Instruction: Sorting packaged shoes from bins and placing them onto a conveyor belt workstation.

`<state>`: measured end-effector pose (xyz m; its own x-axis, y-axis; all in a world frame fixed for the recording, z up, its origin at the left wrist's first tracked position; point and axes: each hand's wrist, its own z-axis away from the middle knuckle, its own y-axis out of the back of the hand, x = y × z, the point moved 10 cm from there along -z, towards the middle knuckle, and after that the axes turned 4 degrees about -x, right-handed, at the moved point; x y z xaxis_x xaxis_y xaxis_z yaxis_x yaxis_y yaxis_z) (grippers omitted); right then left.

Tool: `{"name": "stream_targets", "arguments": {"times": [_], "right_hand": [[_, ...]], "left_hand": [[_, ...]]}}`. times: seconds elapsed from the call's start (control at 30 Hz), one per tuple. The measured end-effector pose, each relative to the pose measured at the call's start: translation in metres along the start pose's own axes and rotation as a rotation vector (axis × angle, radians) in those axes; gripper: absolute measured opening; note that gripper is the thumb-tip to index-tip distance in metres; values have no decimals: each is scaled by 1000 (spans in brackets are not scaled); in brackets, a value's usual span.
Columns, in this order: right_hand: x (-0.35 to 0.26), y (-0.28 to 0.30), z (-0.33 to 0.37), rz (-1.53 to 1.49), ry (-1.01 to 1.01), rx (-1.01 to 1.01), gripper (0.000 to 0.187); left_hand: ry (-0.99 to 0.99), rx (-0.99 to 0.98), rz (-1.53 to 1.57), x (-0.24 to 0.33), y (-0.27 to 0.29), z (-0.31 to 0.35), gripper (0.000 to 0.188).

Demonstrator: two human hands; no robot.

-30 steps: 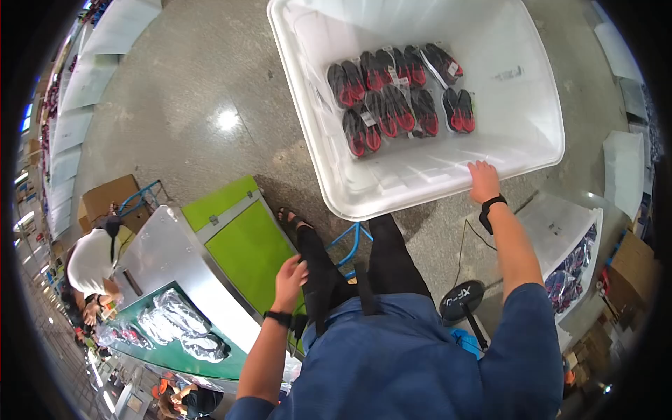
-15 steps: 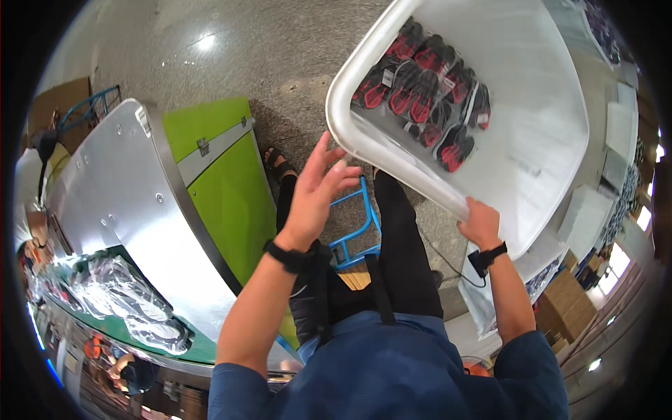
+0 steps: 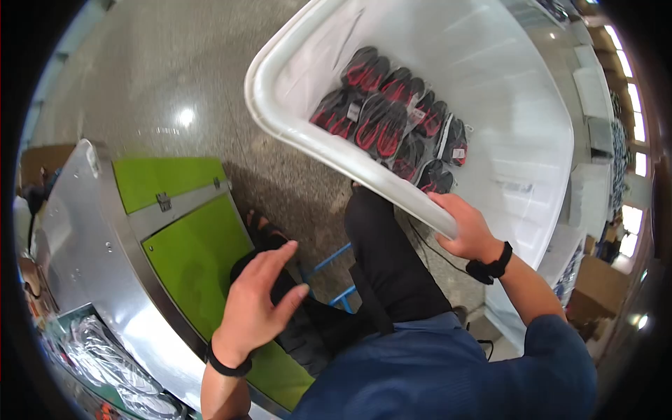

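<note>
A large white plastic bin (image 3: 518, 126) stands in front of me to the right. Inside it lie several black-and-red shoes (image 3: 381, 126) in clear plastic bags, some with white tags. My right hand (image 3: 465, 227) is closed over the bin's near rim, its thumb and fingers wrapped round the edge. My left hand (image 3: 255, 301) hangs in the air above my leg, fingers stretched and thumb apart, touching nothing. It is nearest to the bright green panel of a metal-topped workbench. Both wrists wear black bands.
The metal-topped bench (image 3: 87, 224) with green panels (image 3: 196, 259) stands at my left; bagged shoes (image 3: 115, 364) lie on its green surface. A blue metal frame (image 3: 343, 297) is between my legs. A black cable (image 3: 434, 248) runs under the bin's edge. Cardboard boxes (image 3: 595, 287) stand at the right.
My left hand has come away from beside the bin's corner, down and left. The bin has shifted left in view, my right hand still on its rim. My body has turned.
</note>
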<state>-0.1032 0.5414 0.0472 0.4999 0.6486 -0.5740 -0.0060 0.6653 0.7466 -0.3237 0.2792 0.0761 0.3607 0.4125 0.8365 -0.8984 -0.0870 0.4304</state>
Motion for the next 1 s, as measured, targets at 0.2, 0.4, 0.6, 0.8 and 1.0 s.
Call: {"name": "stream_targets", "arguments": {"times": [0.2, 0.4, 0.6, 0.8, 1.0], "right_hand": [[23, 9, 25, -63, 13, -1, 49], [-11, 23, 39, -18, 191, 14, 33], [37, 5, 72, 10, 122, -44, 45], [6, -14, 102, 150, 48, -69, 44], [29, -12, 96, -17, 93, -3, 45]], "left_hand": [[18, 260, -309, 47, -16, 33, 58], [-102, 270, -136, 109, -59, 130, 58], [-121, 467, -8, 123, -40, 236, 56], [238, 1287, -412, 35, 69, 423, 59], [1173, 1752, -539, -88, 112, 614, 78]]}}
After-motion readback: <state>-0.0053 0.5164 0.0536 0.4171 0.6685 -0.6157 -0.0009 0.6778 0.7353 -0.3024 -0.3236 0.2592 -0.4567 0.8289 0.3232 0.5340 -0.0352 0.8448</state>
